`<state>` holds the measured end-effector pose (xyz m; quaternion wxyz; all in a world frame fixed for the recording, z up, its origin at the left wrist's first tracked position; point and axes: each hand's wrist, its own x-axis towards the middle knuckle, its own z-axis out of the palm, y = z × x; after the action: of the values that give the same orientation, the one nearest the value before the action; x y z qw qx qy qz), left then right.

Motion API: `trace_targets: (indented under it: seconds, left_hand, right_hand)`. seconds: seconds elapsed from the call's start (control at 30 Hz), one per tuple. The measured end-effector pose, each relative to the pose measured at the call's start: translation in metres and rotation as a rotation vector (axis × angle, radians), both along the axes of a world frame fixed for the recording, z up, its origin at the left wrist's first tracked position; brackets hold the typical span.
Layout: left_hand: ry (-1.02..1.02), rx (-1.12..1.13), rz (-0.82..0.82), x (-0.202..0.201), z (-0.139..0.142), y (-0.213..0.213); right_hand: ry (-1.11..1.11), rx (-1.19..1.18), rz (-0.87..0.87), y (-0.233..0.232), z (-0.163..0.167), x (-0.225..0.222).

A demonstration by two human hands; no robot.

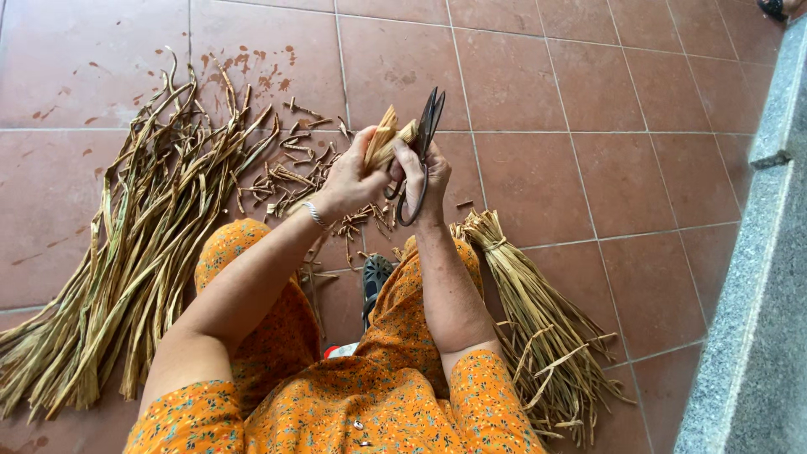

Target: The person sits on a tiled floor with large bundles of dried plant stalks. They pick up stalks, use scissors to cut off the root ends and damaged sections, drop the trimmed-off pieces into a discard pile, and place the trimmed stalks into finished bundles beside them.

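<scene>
- Head view: left hand clenched round a short bundle of dried strips; right hand grips black scissors beside it
- loose strips piled at the floor's left edge; tied sheaf on the right

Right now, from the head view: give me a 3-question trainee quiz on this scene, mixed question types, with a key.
1. True or false: the right hand holds the black scissors.
2. Multiple choice: what does the left hand grip? A) a short bunch of dried stalks B) a knife C) a sandal
3. Short answer: on which side of the person does the tied bundle of dried stalks lie, and on which side the long loose pile?

Key:
1. True; the blades point up and away from the person.
2. A
3. Tied bundle on the person's right; long loose pile on the left, both on the tiled floor, with cut scraps in front.
</scene>
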<state>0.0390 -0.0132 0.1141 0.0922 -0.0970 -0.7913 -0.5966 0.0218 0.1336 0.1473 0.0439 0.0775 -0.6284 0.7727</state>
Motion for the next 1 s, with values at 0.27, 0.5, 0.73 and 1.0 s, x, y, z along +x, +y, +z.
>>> trace_targets:
  seconds: [0.27, 0.5, 0.73, 1.0]
  left_hand:
    - [-0.210, 0.452, -0.221, -0.002, -0.009, -0.005]
    - [-0.116, 0.516, -0.114, -0.004, 0.009, -0.013]
    - [-0.130, 0.591, 0.031, -0.008, 0.015, -0.025]
    - [-0.101, 0.537, 0.097, -0.010, 0.010, -0.024]
  right_hand:
    - [-0.073, -0.066, 0.179, 0.009, 0.011, 0.004]
    - [0.038, 0.177, 0.119, 0.004, -0.015, -0.011]
    - [0.047, 0.377, 0.251, 0.004, -0.028, -0.011]
    - [0.208, 0.521, 0.183, -0.001, -0.020, -0.002]
